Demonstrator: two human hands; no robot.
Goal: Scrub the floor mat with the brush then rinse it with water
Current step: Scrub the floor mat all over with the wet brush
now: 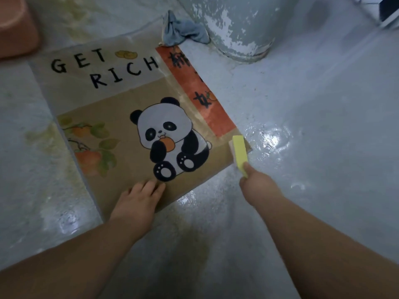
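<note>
Floor mat, one, flat on wet grey floor, turned at an angle; panda print, "GET RICH" text, red strip along right edge. One brush, yellow block, at mat's near-right corner, touching it. Right hand grip closed around brush's near end. Left hand grip open, palm down, fingers spread on mat's near edge below panda. One blue-grey rag bunched at mat's far corner, beside one grey peeling column. One orange tub far left, partly out of view
</note>
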